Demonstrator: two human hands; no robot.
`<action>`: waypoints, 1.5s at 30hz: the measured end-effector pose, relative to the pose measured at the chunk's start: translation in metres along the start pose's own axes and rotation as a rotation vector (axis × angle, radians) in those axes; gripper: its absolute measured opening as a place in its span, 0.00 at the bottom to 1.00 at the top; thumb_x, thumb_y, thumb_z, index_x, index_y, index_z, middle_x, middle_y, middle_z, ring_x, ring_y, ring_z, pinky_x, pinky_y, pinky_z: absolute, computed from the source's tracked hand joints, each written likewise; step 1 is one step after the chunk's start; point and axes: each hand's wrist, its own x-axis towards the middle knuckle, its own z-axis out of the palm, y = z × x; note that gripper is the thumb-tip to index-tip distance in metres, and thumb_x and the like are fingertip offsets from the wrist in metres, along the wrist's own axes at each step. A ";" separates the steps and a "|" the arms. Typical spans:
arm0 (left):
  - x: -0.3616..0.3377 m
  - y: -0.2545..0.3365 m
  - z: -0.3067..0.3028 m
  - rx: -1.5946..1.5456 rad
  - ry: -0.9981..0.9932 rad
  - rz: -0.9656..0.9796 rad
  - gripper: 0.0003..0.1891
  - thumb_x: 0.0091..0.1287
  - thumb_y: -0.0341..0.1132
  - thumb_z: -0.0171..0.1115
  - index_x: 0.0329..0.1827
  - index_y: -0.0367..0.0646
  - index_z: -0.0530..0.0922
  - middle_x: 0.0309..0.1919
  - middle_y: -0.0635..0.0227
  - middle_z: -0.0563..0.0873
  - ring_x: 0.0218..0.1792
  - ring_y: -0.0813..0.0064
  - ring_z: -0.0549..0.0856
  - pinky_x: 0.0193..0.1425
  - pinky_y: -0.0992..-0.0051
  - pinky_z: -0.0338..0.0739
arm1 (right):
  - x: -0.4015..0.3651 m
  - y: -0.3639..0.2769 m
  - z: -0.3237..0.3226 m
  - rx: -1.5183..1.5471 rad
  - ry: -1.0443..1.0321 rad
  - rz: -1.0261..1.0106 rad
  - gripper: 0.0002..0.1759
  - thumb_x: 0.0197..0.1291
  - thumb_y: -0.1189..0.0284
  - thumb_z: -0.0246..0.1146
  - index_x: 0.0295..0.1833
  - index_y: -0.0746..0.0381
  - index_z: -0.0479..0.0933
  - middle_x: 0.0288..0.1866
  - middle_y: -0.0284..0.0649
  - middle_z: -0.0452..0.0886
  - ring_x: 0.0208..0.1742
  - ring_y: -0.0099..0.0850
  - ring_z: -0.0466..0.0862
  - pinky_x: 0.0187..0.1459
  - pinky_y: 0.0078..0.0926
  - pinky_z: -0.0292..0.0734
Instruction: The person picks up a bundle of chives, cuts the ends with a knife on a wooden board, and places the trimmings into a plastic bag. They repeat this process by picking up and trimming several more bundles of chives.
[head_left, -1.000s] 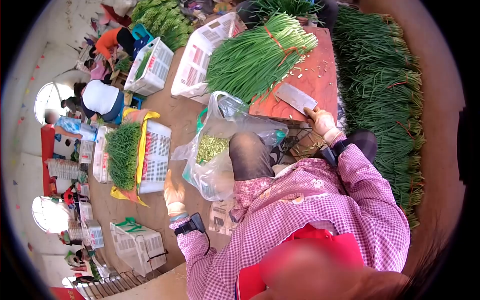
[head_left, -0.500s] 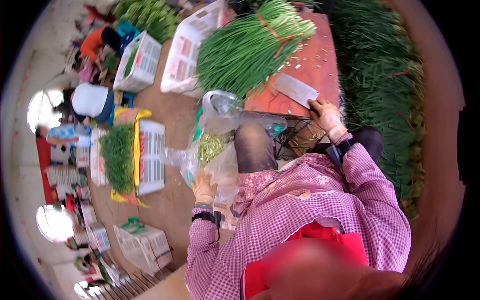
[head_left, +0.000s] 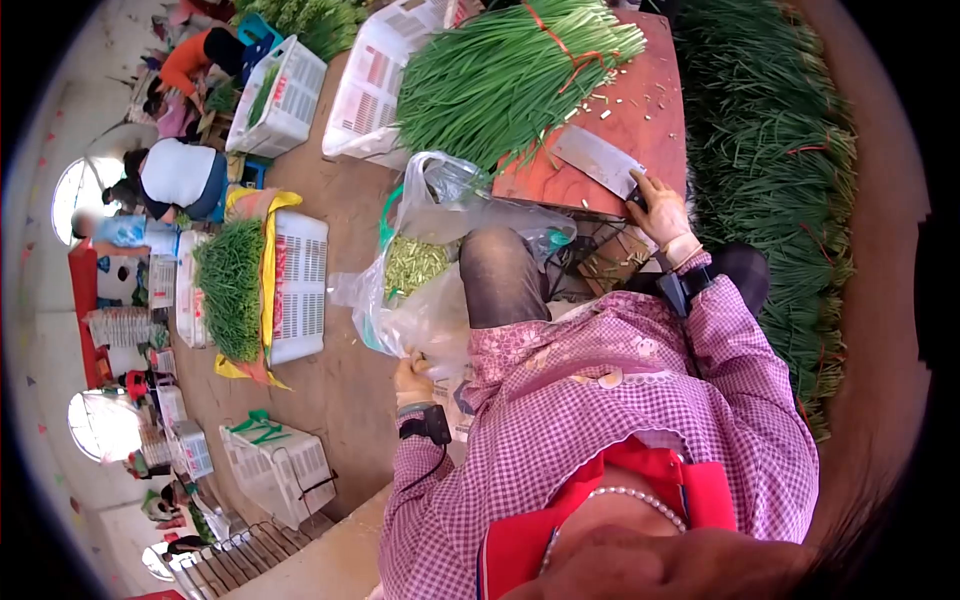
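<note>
Gripped cleaver [head_left: 598, 160] by the handle with right hand [head_left: 660, 212], fingers wrapped tight. Rested blade flat on red board [head_left: 655, 95], near its front edge. Clutched lower part of clear bag [head_left: 430, 310] with left hand [head_left: 412, 382], fingers partly buried in plastic. Held hands well apart, knee [head_left: 495, 285] between them. Saw bag hanging just beside board's left corner, mouth open, cut stem bits [head_left: 415, 265] inside. Found tied bundle [head_left: 500, 80] of long green stalks lying across board behind cleaver, loose trimmings scattered near blade. Noted big stalk pile [head_left: 780, 170] right of board, white crates [head_left: 295, 100] on floor to left, one crate [head_left: 305, 290] loaded with greens. Spotted other people [head_left: 180, 178] crouched at far left.
</note>
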 end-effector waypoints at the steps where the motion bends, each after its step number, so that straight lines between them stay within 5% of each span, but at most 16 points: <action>1: -0.015 0.014 0.016 -0.134 -0.123 -0.098 0.12 0.64 0.39 0.63 0.46 0.43 0.81 0.26 0.73 0.76 0.17 0.75 0.70 0.21 0.76 0.68 | 0.002 0.000 -0.002 0.003 -0.003 -0.002 0.31 0.58 0.64 0.65 0.68 0.60 0.71 0.52 0.49 0.81 0.50 0.49 0.80 0.53 0.44 0.76; 6: -0.090 0.080 0.067 -0.275 -0.491 -0.203 0.14 0.70 0.48 0.60 0.41 0.47 0.79 0.20 0.78 0.69 0.14 0.88 0.61 0.16 0.85 0.53 | 0.017 -0.017 -0.008 0.091 0.100 -0.061 0.30 0.58 0.64 0.64 0.66 0.60 0.71 0.53 0.49 0.80 0.53 0.49 0.79 0.54 0.45 0.75; 8: -0.155 0.099 0.126 -0.158 0.170 0.186 0.15 0.72 0.51 0.57 0.38 0.50 0.78 0.18 0.79 0.67 0.12 0.87 0.59 0.15 0.84 0.52 | 0.027 -0.017 -0.003 0.084 0.164 -0.120 0.28 0.59 0.63 0.64 0.65 0.60 0.72 0.54 0.48 0.79 0.55 0.49 0.78 0.54 0.45 0.74; 10: -0.122 0.119 0.048 -0.307 -0.532 0.153 0.13 0.75 0.49 0.52 0.45 0.51 0.79 0.19 0.79 0.69 0.12 0.85 0.59 0.16 0.83 0.51 | 0.034 -0.019 0.004 0.063 0.198 -0.126 0.28 0.60 0.63 0.63 0.65 0.59 0.72 0.54 0.46 0.80 0.54 0.48 0.79 0.54 0.45 0.75; 14: -0.149 0.151 0.026 -0.273 -0.391 0.290 0.10 0.76 0.43 0.50 0.49 0.51 0.77 0.18 0.79 0.68 0.13 0.84 0.58 0.15 0.81 0.51 | 0.050 -0.021 0.008 0.088 0.214 -0.111 0.26 0.60 0.63 0.63 0.64 0.58 0.74 0.53 0.44 0.81 0.53 0.46 0.80 0.52 0.44 0.76; 17: -0.183 0.170 0.024 -0.116 -0.739 0.261 0.11 0.76 0.38 0.48 0.55 0.55 0.78 0.18 0.78 0.64 0.12 0.85 0.58 0.14 0.83 0.49 | 0.057 -0.019 0.014 0.098 0.207 -0.073 0.26 0.59 0.63 0.64 0.63 0.58 0.75 0.51 0.45 0.81 0.52 0.46 0.80 0.51 0.44 0.76; 19: -0.216 0.175 0.035 -0.298 -0.061 0.433 0.12 0.76 0.38 0.48 0.55 0.52 0.78 0.17 0.77 0.64 0.12 0.85 0.59 0.13 0.82 0.48 | 0.057 -0.019 0.019 0.096 0.221 -0.072 0.26 0.58 0.63 0.64 0.62 0.58 0.75 0.51 0.45 0.81 0.52 0.46 0.80 0.51 0.44 0.76; 22: -0.239 0.182 0.045 -0.201 0.102 0.458 0.23 0.71 0.33 0.52 0.70 0.54 0.71 0.19 0.79 0.63 0.14 0.83 0.58 0.16 0.81 0.51 | 0.055 -0.020 0.017 0.110 0.222 -0.093 0.25 0.58 0.64 0.64 0.62 0.58 0.76 0.52 0.45 0.81 0.53 0.47 0.80 0.52 0.44 0.76; 26: -0.196 0.208 -0.019 0.085 -0.664 0.325 0.11 0.75 0.37 0.53 0.47 0.44 0.83 0.17 0.76 0.67 0.15 0.84 0.61 0.15 0.80 0.50 | 0.041 -0.013 0.000 0.129 0.238 -0.094 0.23 0.58 0.65 0.64 0.60 0.57 0.77 0.52 0.45 0.82 0.55 0.47 0.79 0.56 0.44 0.75; 27: -0.210 0.208 -0.015 0.401 -0.027 0.413 0.16 0.75 0.41 0.57 0.36 0.38 0.83 0.20 0.71 0.76 0.19 0.78 0.72 0.19 0.75 0.64 | 0.040 -0.007 -0.003 0.112 0.231 -0.083 0.23 0.58 0.65 0.64 0.60 0.57 0.77 0.52 0.45 0.82 0.55 0.47 0.79 0.56 0.44 0.75; 28: -0.205 0.205 -0.009 0.403 -0.032 0.393 0.16 0.75 0.41 0.57 0.36 0.38 0.83 0.20 0.71 0.76 0.19 0.78 0.72 0.19 0.75 0.64 | 0.039 -0.003 -0.008 0.163 0.268 -0.049 0.20 0.60 0.65 0.64 0.58 0.58 0.79 0.49 0.45 0.83 0.53 0.45 0.81 0.54 0.42 0.76; 30: -0.192 0.199 0.003 1.722 0.350 1.085 0.15 0.73 0.41 0.61 0.39 0.34 0.82 0.27 0.66 0.85 0.28 0.69 0.81 0.33 0.71 0.76 | 0.039 0.001 -0.016 0.204 0.294 -0.014 0.18 0.61 0.66 0.63 0.55 0.60 0.80 0.46 0.46 0.84 0.50 0.44 0.83 0.52 0.40 0.78; 32: -0.203 0.209 0.057 1.690 0.423 0.887 0.16 0.72 0.39 0.63 0.44 0.30 0.81 0.36 0.61 0.88 0.35 0.66 0.84 0.47 0.69 0.78 | 0.034 -0.012 -0.036 0.584 0.131 0.205 0.13 0.64 0.67 0.62 0.50 0.62 0.82 0.38 0.46 0.85 0.39 0.40 0.86 0.43 0.33 0.80; 37: -0.129 0.196 0.123 1.355 0.029 0.997 0.16 0.71 0.35 0.63 0.54 0.32 0.81 0.45 0.56 0.87 0.46 0.68 0.85 0.55 0.71 0.78 | -0.008 -0.048 -0.022 0.405 -0.345 -0.262 0.10 0.63 0.64 0.60 0.35 0.59 0.79 0.26 0.48 0.80 0.28 0.46 0.82 0.30 0.40 0.77; 42: -0.065 0.126 0.276 1.499 -0.665 0.967 0.14 0.67 0.33 0.64 0.52 0.35 0.82 0.44 0.52 0.88 0.46 0.57 0.86 0.54 0.66 0.79 | -0.029 -0.018 0.052 -0.104 -1.007 -0.238 0.13 0.51 0.68 0.59 0.35 0.63 0.84 0.33 0.47 0.86 0.37 0.45 0.86 0.40 0.42 0.81; 45: -0.038 0.079 0.346 1.417 -0.943 0.954 0.13 0.65 0.35 0.66 0.50 0.37 0.82 0.41 0.55 0.87 0.43 0.55 0.86 0.51 0.63 0.79 | -0.055 0.047 0.156 -0.260 -0.980 -0.123 0.12 0.52 0.69 0.59 0.36 0.61 0.85 0.34 0.44 0.87 0.38 0.43 0.87 0.43 0.40 0.82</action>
